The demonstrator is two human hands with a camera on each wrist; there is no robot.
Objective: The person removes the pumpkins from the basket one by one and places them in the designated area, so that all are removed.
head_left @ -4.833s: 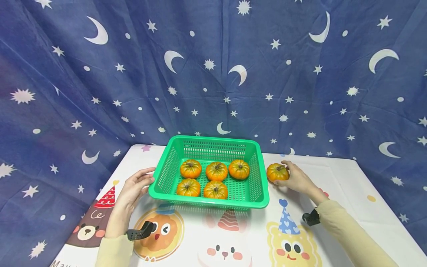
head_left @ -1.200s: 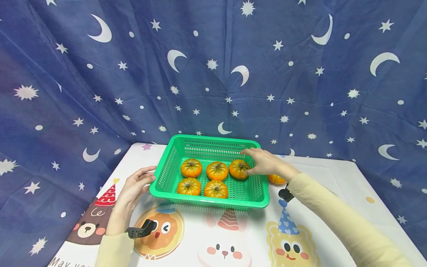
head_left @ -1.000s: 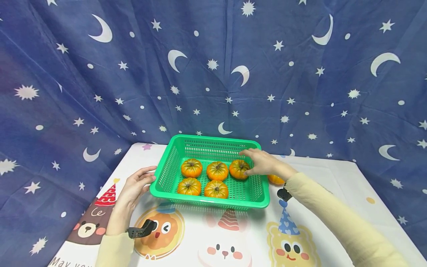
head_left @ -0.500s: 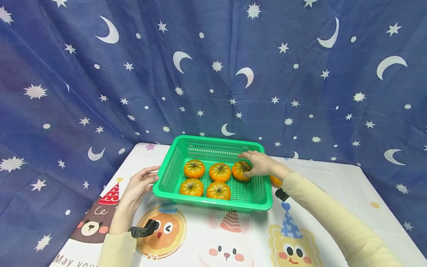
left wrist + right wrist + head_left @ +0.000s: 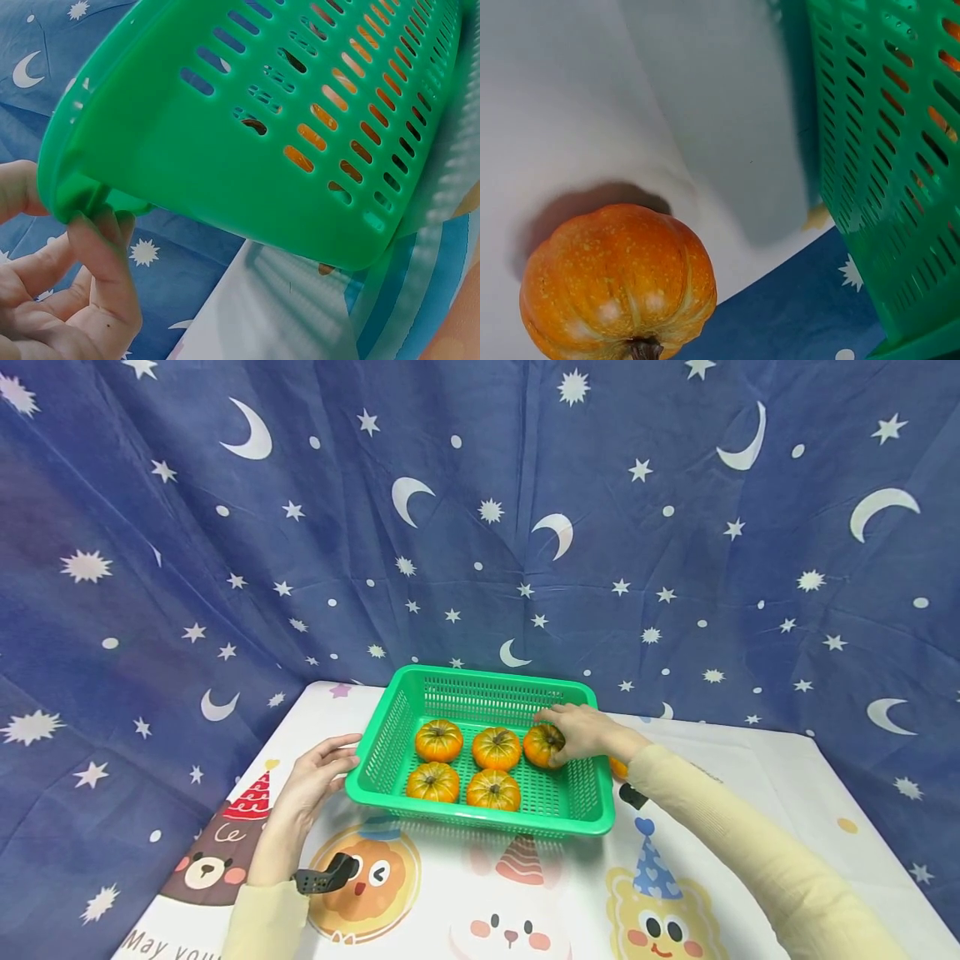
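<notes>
A green slotted plastic basket (image 5: pixel 480 817) holds several small orange pumpkins. My left hand (image 5: pixel 306 789) grips the basket's left rim; in the left wrist view, fingertips (image 5: pixel 96 238) curl under the rim. Reaching over the right side, my right hand (image 5: pixel 588 731) holds the pumpkin (image 5: pixel 542 745) at the back right inside the basket, its thumb at the front and fingers behind. The hand hides that pumpkin's right part. Another pumpkin (image 5: pixel 622 285) sits outside the basket on the right, mostly covered by my forearm in the head view.
Four-sided table with a white cloth (image 5: pixel 750 777) printed with cartoon faces. A dark blue curtain (image 5: pixel 480 527) with moons and stars hangs right behind it. Each wrist wears a black camera mount (image 5: pixel 326 874).
My right hand has left the pumpkin outside the basket and moved left onto the back-right one inside. My left hand stays on the rim. The head view has shifted slightly.
</notes>
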